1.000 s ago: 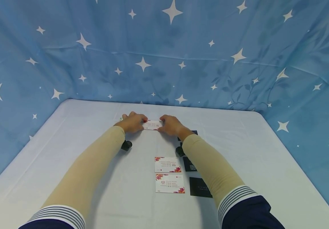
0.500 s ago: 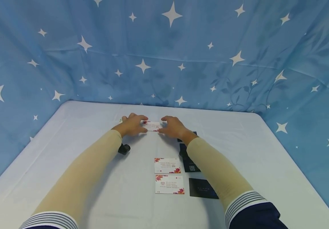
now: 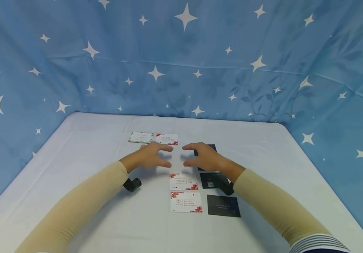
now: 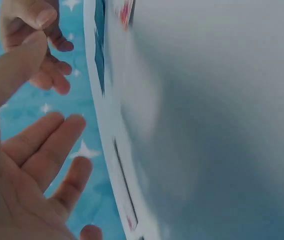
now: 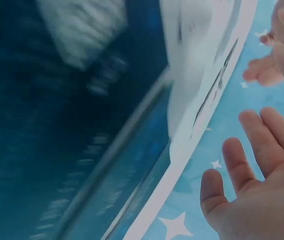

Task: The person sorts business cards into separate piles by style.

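My left hand [image 3: 150, 155] is held over the table with fingers and thumb spread, holding nothing. Facing it, my right hand [image 3: 205, 157] is likewise spread and bare, partly covering the far black business cards [image 3: 212, 146]. Just beyond the left hand lies a white business card with red floral corners [image 3: 167, 138], side by side with a green-edged white card [image 3: 141, 137]. Nearer me, two more floral cards, a farther one [image 3: 183, 181] and a closer one [image 3: 186, 202], lie in a column. Both hands' spread fingers also show in the wrist views.
Right of the floral column lie a black card with a QR code [image 3: 211, 180] and a plain-looking black card [image 3: 223, 206]. A white cloth covers the table [image 3: 121, 221]. Behind it hangs a blue star-patterned curtain [image 3: 175, 52]. Black wrist cameras [image 3: 132, 184] hang under the forearms.
Both hands have let go of the far floral card and drawn back toward me. That card stays beside the green-edged one, which now shows fully. The right forearm has shifted right, uncovering black cards.
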### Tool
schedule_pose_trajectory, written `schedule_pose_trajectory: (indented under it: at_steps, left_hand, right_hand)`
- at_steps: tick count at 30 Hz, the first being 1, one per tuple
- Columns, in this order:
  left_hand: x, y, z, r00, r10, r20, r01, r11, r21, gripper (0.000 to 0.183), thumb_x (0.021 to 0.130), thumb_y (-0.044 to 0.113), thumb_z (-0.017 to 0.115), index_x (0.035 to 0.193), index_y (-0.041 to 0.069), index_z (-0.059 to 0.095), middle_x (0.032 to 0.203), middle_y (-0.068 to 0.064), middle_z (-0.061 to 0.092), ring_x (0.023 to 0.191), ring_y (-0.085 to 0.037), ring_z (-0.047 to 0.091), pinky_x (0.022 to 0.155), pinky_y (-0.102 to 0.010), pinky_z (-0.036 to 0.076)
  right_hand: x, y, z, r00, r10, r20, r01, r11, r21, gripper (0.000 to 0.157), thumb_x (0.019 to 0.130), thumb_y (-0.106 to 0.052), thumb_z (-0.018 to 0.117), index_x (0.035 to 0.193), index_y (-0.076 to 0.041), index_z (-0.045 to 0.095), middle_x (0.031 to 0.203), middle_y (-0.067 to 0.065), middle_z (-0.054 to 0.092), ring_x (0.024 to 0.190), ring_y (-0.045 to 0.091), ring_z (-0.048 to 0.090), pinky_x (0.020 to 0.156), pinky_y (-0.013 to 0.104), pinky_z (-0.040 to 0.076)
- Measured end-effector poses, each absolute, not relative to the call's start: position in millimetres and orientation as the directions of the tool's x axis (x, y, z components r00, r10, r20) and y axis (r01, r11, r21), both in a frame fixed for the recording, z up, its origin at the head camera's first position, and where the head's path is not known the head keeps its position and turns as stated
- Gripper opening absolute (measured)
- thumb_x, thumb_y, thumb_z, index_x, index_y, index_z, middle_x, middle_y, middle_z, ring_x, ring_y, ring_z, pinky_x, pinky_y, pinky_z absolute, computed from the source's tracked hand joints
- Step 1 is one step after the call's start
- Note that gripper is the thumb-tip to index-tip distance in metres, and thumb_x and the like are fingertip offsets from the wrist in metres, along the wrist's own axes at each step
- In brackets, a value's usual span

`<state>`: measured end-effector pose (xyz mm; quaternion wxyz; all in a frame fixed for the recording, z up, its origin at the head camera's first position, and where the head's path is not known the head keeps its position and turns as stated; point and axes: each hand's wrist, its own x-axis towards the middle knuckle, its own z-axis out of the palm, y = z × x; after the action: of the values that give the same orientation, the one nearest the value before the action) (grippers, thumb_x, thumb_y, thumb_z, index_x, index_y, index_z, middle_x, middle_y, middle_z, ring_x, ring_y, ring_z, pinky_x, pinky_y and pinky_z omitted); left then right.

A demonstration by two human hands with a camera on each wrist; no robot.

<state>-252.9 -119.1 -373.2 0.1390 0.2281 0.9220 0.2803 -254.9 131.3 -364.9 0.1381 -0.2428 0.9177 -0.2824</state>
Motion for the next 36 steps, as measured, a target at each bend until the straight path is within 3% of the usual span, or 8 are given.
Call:
schedule_pose_trajectory:
  at_steps: [8,12,18,24,31,36]
  left_hand:
    - [-217.2,-117.4,-378.6,-0.774,0.609,-0.174,0.365,0.654,0.662,0.057,0.083,0.038,0.081,0.134,0.019,0.066,0.134,0.01,0.06,0.134,-0.022,0.042,0.108,-0.062,0.02]
    - [-207.8,-119.0,-380.1,-0.761,0.619,-0.195,0.374,0.663,0.648,0.052,0.083,0.032,0.082,0.132,0.021,0.068,0.129,0.013,0.061,0.132,-0.02,0.044,0.107,-0.062,0.019]
    - [-201.0,-120.8,-383.6,-0.756,0.614,-0.227,0.388,0.7,0.6,0.053,0.081,0.036,0.083,0.13,0.025,0.069,0.128,0.012,0.06,0.127,-0.017,0.046,0.101,-0.052,0.027]
    - [-200.8,-124.7,-384.0,-0.793,0.57,-0.217,0.379,0.739,0.557,0.056,0.081,0.04,0.083,0.133,0.026,0.067,0.132,0.002,0.055,0.127,-0.02,0.045,0.095,-0.048,0.028]
    - [-202.3,-125.2,-386.4,-0.847,0.506,-0.164,0.34,0.752,0.565,0.06,0.082,0.038,0.083,0.136,0.022,0.064,0.134,0.004,0.058,0.131,-0.022,0.042,0.094,-0.048,0.028]
    - [-203.0,-117.4,-387.1,-0.89,0.436,-0.134,0.309,0.792,0.526,0.068,0.077,0.037,0.087,0.138,0.02,0.062,0.131,0.004,0.06,0.127,-0.021,0.043,0.09,-0.047,0.028]
  right_hand:
    - [-216.3,160.3,-371.1,-0.788,-0.595,-0.158,-0.389,0.681,-0.62,0.055,0.085,-0.033,0.081,0.135,-0.013,0.064,0.138,0.003,0.057,0.132,0.029,0.047,0.106,0.057,0.036]
    - [-203.4,167.7,-374.9,-0.778,-0.597,-0.195,-0.385,0.699,-0.603,0.051,0.085,-0.034,0.081,0.131,-0.018,0.068,0.133,0.002,0.058,0.125,0.027,0.047,0.104,0.057,0.037]
    - [-198.7,168.0,-377.5,-0.757,-0.621,-0.203,-0.448,0.719,-0.531,0.042,0.089,-0.031,0.076,0.129,-0.02,0.069,0.126,-0.005,0.063,0.12,0.025,0.047,0.102,0.056,0.032]
    - [-207.0,158.6,-380.1,-0.773,-0.603,-0.196,-0.455,0.743,-0.491,0.043,0.09,-0.032,0.075,0.131,-0.022,0.068,0.129,-0.006,0.063,0.124,0.025,0.046,0.103,0.055,0.029]
    - [-215.7,150.2,-378.5,-0.801,-0.576,-0.165,-0.455,0.764,-0.458,0.05,0.088,-0.033,0.078,0.135,-0.021,0.065,0.136,0.002,0.059,0.131,0.029,0.043,0.106,0.06,0.029]
    - [-219.6,145.6,-379.7,-0.83,-0.537,-0.148,-0.44,0.795,-0.418,0.057,0.085,-0.038,0.081,0.136,-0.02,0.063,0.133,0.004,0.061,0.128,0.029,0.044,0.106,0.058,0.03]
